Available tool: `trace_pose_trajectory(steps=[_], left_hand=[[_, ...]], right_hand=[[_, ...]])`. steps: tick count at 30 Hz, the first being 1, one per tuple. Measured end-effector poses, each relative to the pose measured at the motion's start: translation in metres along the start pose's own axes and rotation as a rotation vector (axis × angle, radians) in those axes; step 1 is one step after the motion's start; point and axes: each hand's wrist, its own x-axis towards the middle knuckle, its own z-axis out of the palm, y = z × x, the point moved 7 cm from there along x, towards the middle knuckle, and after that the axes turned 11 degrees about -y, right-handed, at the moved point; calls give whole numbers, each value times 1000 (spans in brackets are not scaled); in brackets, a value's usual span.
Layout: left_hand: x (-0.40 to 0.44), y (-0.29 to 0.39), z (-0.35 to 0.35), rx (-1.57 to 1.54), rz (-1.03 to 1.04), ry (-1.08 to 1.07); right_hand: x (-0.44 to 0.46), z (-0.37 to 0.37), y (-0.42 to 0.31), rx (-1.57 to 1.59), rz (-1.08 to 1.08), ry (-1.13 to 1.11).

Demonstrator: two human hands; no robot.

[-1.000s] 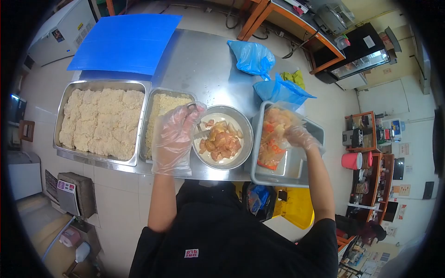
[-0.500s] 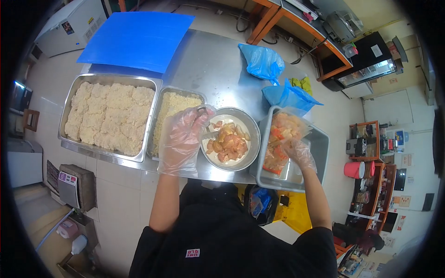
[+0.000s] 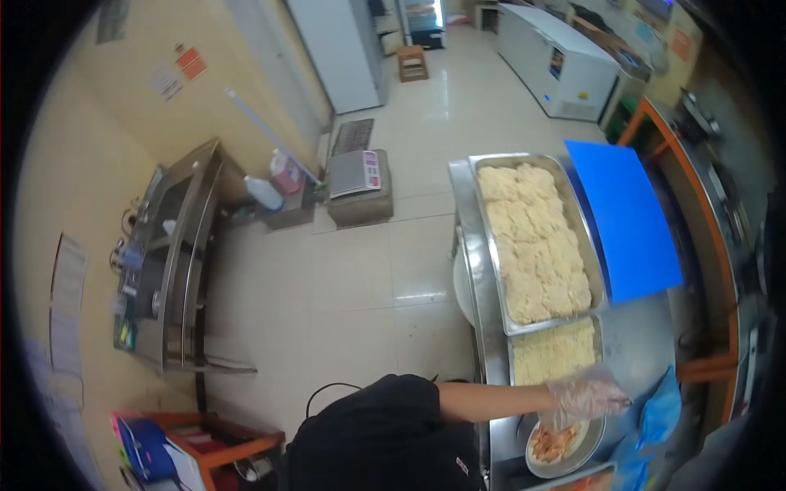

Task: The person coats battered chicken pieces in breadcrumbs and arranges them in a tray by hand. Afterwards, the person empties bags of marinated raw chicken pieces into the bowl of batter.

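My left hand (image 3: 589, 398), in a clear plastic glove, is above the far side of a metal bowl (image 3: 566, 472). Its fingers are curled, and a small dark tip shows at them; what they hold I cannot make out. Inside the bowl lie raw meat pieces (image 3: 552, 445), probably chicken, in a pale liquid. Beside the bowl is a metal tray of pale crumbs (image 3: 555, 352), its near edge partly behind my forearm. Past it stands a large tray (image 3: 600, 274) packed with crumb-coated pieces (image 3: 536, 245). My right hand is out of view.
A blue sheet (image 3: 626, 221) lies beside the large tray on the steel table (image 3: 639, 335). Blue plastic bags (image 3: 661, 409) are at its right. A scale (image 3: 356, 173) stands on a block on the floor, near a steel sink counter (image 3: 184, 262). A white chest freezer (image 3: 557, 65) stands farther off.
My view has swung left, so the table now lies at the right. My right hand and most of the grey tub have left the view. The left hand still hovers by the bowl.
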Motion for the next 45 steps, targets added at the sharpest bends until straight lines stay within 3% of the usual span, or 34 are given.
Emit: trace_pose_trajectory(steps=[7, 12, 15, 16, 18, 20, 21, 22, 23, 24, 25, 26, 28, 30, 32, 35, 38, 42, 45], left_hand=[[-4, 27, -12, 34, 104, 66], [-1, 21, -7, -46, 15, 32], [-1, 8, -2, 107, 100, 100], [5, -9, 11, -599, 430, 22], [7, -53, 41, -1282, 562, -59], [-11, -7, -5, -333, 253, -117], [-16, 8, -12, 40, 241, -152], [-19, 19, -19, 161, 245, -158], [-16, -9, -8, -398, 28, -192], [-15, -4, -10, -380, 37, -194], [-20, 8, -8, -196, 54, -204], [-23, 18, -10, 4, 74, -202], [-24, 28, -11, 313, 50, -176], [-13, 22, -17, 717, -146, -163], [-8, 33, -24, 94, -277, 19], [-6, 34, -22, 7, -267, 72], [-3, 51, -21, 225, -236, 38], [-3, 50, -21, 214, -236, 58], [-1, 55, -21, 184, -233, 47]], right_hand=[[30, 14, -43, -2, -32, -88], [22, 21, -37, -4, -15, -110], [3, 24, -14, 0, 26, -95], [-13, 23, 1, -3, 50, -86], [-50, 24, 32, -21, 100, -53], [-81, 24, 69, -63, 202, 3], [-89, -18, 22, -99, 485, -101], [-100, -19, 33, 110, 397, 188], [-105, -40, 22, 180, 553, 168], [-111, -67, -3, 290, 631, 228], [-120, -56, 17, 305, 585, 234], [-123, -49, 28, 213, 733, 51], [-138, -33, 40, 171, 580, 175], [-126, -12, 58, 145, 501, 29], [-129, -17, 53, 123, 541, 64], [-121, -11, 56, 61, 530, 65], [-114, -19, 50, 14, 587, 19], [-110, -29, 55, 54, 595, 83], [-111, -15, 64, 1, 582, -6]])
